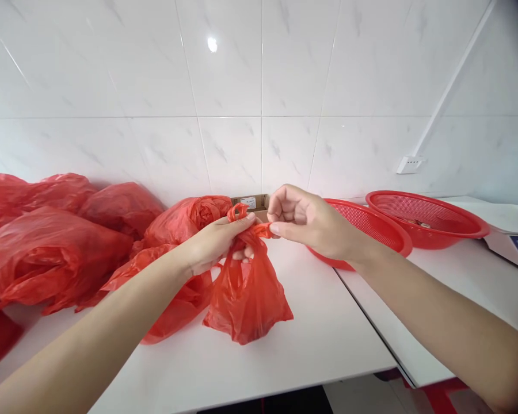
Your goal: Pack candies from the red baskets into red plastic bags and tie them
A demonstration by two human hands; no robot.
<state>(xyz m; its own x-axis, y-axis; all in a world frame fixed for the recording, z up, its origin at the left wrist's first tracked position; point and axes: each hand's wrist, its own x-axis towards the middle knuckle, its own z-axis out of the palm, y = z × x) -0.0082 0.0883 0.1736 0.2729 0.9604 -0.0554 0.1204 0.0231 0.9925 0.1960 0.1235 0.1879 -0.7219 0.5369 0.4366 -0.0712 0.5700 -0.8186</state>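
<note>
Red plastic fills the grip of both hands: the small bag (246, 299) hangs from its twisted handles, its bottom resting on the white table (311, 339). The left hand (213, 244) is closed around the gathered neck of the bag, thumb on top, with one handle loop poking up just past the thumb. The right hand (304, 221) is curled, its thumb and forefinger pinched on the other handle end, which stretches tight between the two hands. Both forearms reach in from the bottom corners of the view.

Just behind and to the left of the small bag lies a fuller red bag (185, 224), touching it, and more crumpled red bags (47, 247) are heaped further left along the wall. Behind the hands, against the tiled wall (259, 86), the top of a cardboard box (252, 202) with a white label shows; most of it is hidden. To the right of the right hand sits a red mesh basket (366, 224), with a second red basket (427, 218) beyond it on the neighbouring table top. At the far right edge a white scale (511, 241) stands near the second basket. A white socket (410, 164) is fixed low on the wall above the baskets, with a cable duct running up from it.
</note>
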